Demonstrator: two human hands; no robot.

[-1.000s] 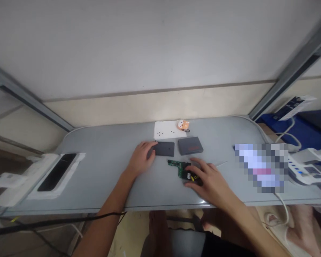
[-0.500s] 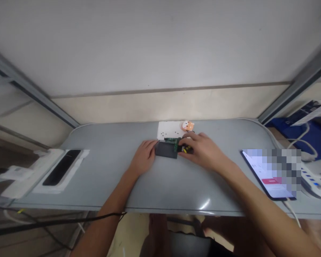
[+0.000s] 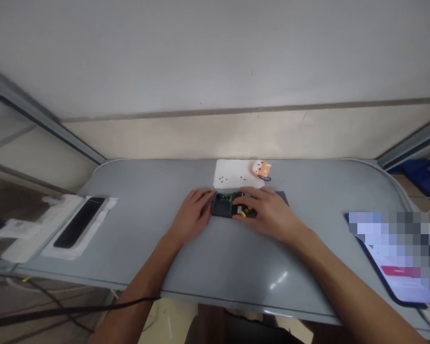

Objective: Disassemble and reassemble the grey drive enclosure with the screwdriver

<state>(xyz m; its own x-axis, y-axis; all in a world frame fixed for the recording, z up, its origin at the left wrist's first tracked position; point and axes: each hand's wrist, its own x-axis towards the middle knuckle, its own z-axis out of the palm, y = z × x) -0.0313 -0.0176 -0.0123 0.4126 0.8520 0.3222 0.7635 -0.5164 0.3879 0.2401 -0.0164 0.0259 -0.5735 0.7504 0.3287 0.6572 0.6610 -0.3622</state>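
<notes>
A dark grey flat case [image 3: 222, 209] lies on the grey table in front of me. My left hand [image 3: 193, 213] grips its left end between thumb and fingers. A green circuit board [image 3: 223, 196] sits at the case's upper edge. Joined to it, or right beside it, is a black part with yellow marks [image 3: 244, 210]. My right hand [image 3: 268, 210] has its fingers curled over this black part, thumb at the near edge, holding it on or in the case. The palm covers much of it. A dark flat piece [image 3: 282, 197] shows behind my right hand.
White paper [image 3: 232, 172] with several tiny dark screws lies beyond the case, an orange-and-white animal-shaped item [image 3: 261, 168] at its right. A lit phone or tablet [image 3: 390, 267] is at the right, a black phone [image 3: 80, 222] at the left. A black cable [image 3: 75, 309] crosses the lower left.
My right hand has brought the circuit board and black part left and down over the case. My left hand stays at the case's left end. The view has shifted slightly.
</notes>
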